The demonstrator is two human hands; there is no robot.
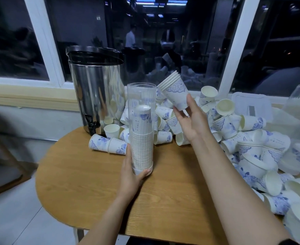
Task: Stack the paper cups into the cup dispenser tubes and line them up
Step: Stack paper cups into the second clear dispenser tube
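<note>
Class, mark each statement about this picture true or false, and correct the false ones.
1. The left hand grips the clear plastic dispenser tube near its base. True.
2. The tube is filled with cups to its top. False: the stack of white paper cups inside stops short of the top, and the upper part is empty.
3. The right hand holds one single cup. False: it holds a small nested stack of white-and-blue paper cups, tilted.
4. The shiny steel urn with a black lid stands left of the tube. True.
5. The loose cups stand in a neat row. False: they lie jumbled in a pile on the round wooden table.
</note>
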